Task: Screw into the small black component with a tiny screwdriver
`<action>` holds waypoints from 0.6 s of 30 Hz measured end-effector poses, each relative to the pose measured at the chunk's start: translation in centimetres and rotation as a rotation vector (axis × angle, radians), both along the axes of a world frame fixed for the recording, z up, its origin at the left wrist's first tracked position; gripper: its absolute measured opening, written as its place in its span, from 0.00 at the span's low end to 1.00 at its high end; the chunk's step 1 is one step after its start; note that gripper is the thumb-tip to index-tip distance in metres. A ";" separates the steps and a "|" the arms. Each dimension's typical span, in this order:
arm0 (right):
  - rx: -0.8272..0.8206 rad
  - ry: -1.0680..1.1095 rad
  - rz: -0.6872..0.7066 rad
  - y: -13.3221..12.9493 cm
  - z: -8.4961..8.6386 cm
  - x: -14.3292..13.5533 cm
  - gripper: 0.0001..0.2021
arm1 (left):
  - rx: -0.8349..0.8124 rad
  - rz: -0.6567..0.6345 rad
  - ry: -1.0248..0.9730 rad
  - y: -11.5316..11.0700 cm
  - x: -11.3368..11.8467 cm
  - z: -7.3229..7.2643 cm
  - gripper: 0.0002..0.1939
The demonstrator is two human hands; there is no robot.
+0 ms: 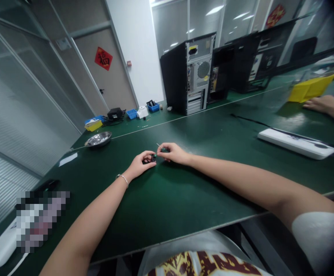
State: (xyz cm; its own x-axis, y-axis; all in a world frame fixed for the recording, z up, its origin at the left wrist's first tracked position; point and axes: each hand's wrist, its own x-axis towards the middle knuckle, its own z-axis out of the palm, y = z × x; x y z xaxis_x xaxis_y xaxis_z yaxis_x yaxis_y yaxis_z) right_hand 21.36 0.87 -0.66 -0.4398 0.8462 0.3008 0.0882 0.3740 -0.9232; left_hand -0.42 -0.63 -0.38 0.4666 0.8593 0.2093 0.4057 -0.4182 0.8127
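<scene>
Over the middle of the green table (190,191), my two hands meet almost fingertip to fingertip. My left hand (139,165), with a bracelet (123,179) at the wrist, is closed around a small black part (153,158). A bit of green shows at that part's right edge, by my right fingertips. My right hand (175,153) pinches a small dark-handled tool (165,150); a thin pale shaft sticks out of it up and to the left. The tool's exact kind is too small to tell, and fingers cover much of both items.
A steel bowl (98,139) stands at the far left, with blue trays (131,113) beyond. Computer towers (188,76) line the back. On the right lie a white power strip (296,143) and its black cable; another person's hand (318,103) is by a yellow bin (311,88).
</scene>
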 end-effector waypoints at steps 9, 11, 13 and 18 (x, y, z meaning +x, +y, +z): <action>-0.268 0.214 -0.030 -1.4 0.5 -1.4 0.09 | 0.249 0.156 -0.012 -1.7 2.3 -0.1 0.22; -0.322 0.231 -0.016 -1.7 0.7 -1.5 0.10 | 0.281 0.186 -0.008 -1.9 2.4 0.0 0.22; -0.362 0.238 -0.012 -1.9 0.8 -1.6 0.10 | 0.303 0.233 -0.020 -1.9 2.3 0.0 0.22; -0.347 0.249 -0.003 -2.1 0.8 -1.9 0.10 | 0.305 0.251 -0.035 -1.6 2.0 -0.2 0.22</action>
